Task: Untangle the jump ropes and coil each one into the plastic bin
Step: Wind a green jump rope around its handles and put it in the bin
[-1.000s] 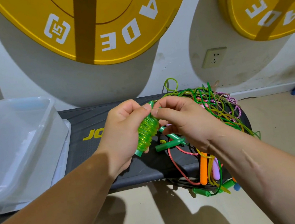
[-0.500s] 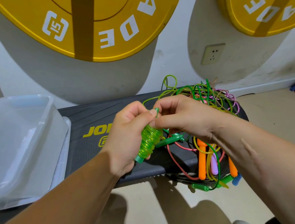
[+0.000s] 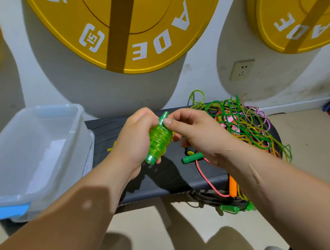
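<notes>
Gripping the coiled green jump rope in the left hand above the bench; pinching its top end with the right hand. Loose tail taken up since a second ago. Probably ready for the plastic bin.

Orange handle probably half behind forearm

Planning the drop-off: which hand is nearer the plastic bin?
Left. The left hand, gripping the green rope coil, sits on the coil's bin side, clear of the plastic bin; the right hand pinches the coil's top on the far side, by the tangled ropes.
</notes>
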